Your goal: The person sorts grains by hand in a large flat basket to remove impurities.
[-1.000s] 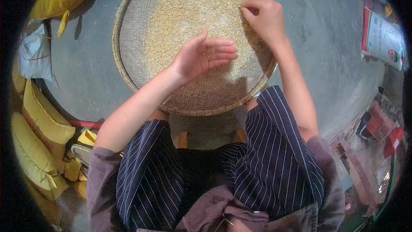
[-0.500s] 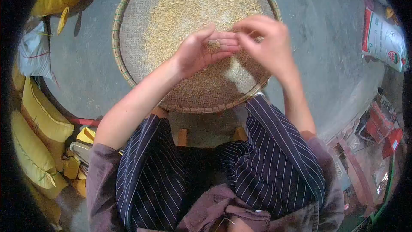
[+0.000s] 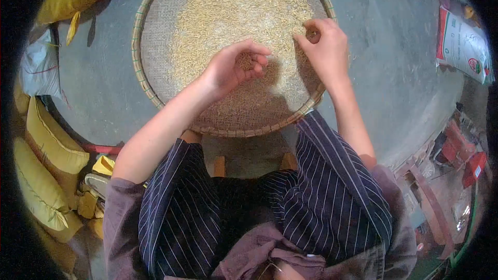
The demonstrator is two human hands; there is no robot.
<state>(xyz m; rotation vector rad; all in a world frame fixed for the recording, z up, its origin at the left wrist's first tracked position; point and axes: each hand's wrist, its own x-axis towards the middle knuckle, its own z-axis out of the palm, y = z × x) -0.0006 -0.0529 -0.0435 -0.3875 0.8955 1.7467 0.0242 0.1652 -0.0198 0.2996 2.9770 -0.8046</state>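
A round woven bamboo tray (image 3: 136, 52) holds a wide spread of pale golden grains (image 3: 223, 10) that look like unhusked rice. My left hand (image 3: 228, 70) is over the tray, palm up, its fingers curled around a small heap of grains (image 3: 245, 62). To its right, my right hand (image 3: 329, 46) hovers over the tray's right side, with thumb and forefinger bent towards each other in a pinch. Whatever lies between those fingertips is too small to make out. The two hands are apart, and their shadows fall on the grains.
Full yellow sacks (image 3: 52, 124) stand along the left, with a pale tied bag (image 3: 41, 65) above them. At the right are a white and red printed sack (image 3: 464, 46) and a red-brown metal frame (image 3: 430, 207). My knees in striped trousers (image 3: 342, 176) are close to the tray's near rim.
My right hand has moved away from my left fingers, to the right and slightly up. My left fingers, stretched out before, have curled in around the grains.
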